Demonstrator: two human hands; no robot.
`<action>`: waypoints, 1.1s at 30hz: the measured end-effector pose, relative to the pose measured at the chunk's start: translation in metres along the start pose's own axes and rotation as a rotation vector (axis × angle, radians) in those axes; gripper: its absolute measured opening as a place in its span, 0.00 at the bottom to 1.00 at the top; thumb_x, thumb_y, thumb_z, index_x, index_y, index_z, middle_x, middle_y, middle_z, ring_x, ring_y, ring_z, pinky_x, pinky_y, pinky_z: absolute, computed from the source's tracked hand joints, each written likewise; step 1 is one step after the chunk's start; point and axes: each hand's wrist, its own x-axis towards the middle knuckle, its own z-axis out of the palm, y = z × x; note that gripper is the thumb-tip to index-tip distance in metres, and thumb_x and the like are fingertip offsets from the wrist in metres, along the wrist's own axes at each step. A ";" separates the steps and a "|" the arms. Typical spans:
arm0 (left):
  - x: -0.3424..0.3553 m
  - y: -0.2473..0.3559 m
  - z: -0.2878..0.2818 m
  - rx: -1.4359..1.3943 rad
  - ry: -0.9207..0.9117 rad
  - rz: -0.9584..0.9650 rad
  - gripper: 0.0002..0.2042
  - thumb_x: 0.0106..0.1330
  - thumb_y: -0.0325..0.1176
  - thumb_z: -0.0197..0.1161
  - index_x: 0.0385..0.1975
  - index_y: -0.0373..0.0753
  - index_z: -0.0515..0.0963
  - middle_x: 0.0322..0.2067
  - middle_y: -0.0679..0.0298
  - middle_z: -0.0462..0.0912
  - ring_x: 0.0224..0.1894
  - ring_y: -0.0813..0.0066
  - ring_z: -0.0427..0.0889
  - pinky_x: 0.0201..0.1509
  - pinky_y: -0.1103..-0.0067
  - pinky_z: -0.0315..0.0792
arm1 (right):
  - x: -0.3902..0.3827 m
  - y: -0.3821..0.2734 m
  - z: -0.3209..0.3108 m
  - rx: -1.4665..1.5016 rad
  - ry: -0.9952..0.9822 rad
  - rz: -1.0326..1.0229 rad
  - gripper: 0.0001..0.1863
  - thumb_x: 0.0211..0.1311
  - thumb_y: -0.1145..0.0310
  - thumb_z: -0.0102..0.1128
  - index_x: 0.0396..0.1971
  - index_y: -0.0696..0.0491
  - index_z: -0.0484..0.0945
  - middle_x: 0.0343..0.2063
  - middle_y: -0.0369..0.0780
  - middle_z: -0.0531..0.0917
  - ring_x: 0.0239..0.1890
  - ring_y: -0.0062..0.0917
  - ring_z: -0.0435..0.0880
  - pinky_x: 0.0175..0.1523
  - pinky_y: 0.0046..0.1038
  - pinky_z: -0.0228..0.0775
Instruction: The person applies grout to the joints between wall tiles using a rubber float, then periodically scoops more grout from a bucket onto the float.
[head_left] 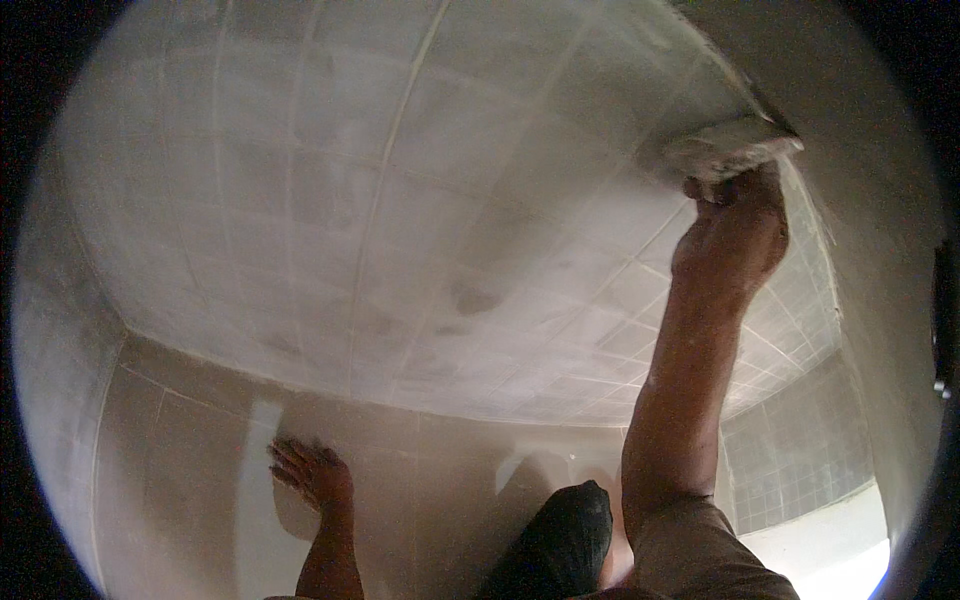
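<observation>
My right hand (735, 225) is raised at the upper right, its fingers closed round the back of a flat trowel (725, 145) smeared with pale paste. The trowel lies against the tiled surface (470, 230), close to its right-hand edge; its handle is mostly hidden by my fingers. A whitish haze covers the tiles, and pale joint lines run between them. Low on the left, my left hand (315, 475) has its fingers stretched out at the smooth beige surface (420, 480), and holds nothing. A shadow falls beside it.
My dark-clothed knee (565, 530) juts up at the bottom middle, between my arms. A plain wall (885, 200) borders the tiles on the right, with a dark object (942, 320) at the rim. Bright light comes from an opening (835, 555) at the lower right.
</observation>
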 end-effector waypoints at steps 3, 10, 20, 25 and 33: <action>-0.005 -0.009 -0.003 0.162 -0.177 0.107 0.31 0.75 0.46 0.39 0.69 0.26 0.50 0.72 0.44 0.42 0.75 0.44 0.37 0.75 0.51 0.31 | -0.017 -0.001 0.021 0.194 -0.015 -0.014 0.17 0.61 0.70 0.54 0.47 0.61 0.78 0.35 0.38 0.82 0.34 0.22 0.81 0.35 0.25 0.73; -0.020 -0.079 0.040 0.055 0.210 0.115 0.28 0.74 0.45 0.43 0.66 0.28 0.59 0.72 0.47 0.46 0.75 0.45 0.39 0.73 0.46 0.32 | -0.068 -0.052 0.084 0.079 -0.370 0.000 0.09 0.61 0.72 0.53 0.35 0.57 0.82 0.25 0.35 0.81 0.30 0.22 0.80 0.35 0.25 0.74; -0.025 -0.103 0.003 0.123 0.083 0.113 0.31 0.73 0.47 0.40 0.68 0.28 0.55 0.70 0.46 0.52 0.74 0.46 0.42 0.74 0.51 0.34 | -0.130 -0.044 -0.011 -0.892 -0.886 -0.399 0.14 0.63 0.69 0.60 0.48 0.55 0.81 0.32 0.37 0.83 0.31 0.19 0.81 0.32 0.23 0.74; -0.023 -0.097 0.002 0.206 0.156 0.074 0.31 0.72 0.47 0.41 0.66 0.28 0.58 0.70 0.45 0.53 0.74 0.46 0.42 0.74 0.50 0.33 | -0.216 -0.058 -0.081 -0.666 -1.271 0.979 0.17 0.63 0.69 0.57 0.52 0.56 0.78 0.40 0.38 0.82 0.39 0.22 0.80 0.45 0.25 0.73; -0.022 -0.099 -0.006 0.100 0.168 0.141 0.31 0.72 0.46 0.40 0.67 0.28 0.57 0.71 0.44 0.51 0.74 0.42 0.41 0.73 0.48 0.32 | -0.311 -0.076 -0.294 0.537 -0.043 1.763 0.25 0.67 0.62 0.52 0.61 0.58 0.68 0.51 0.44 0.79 0.51 0.33 0.80 0.54 0.31 0.74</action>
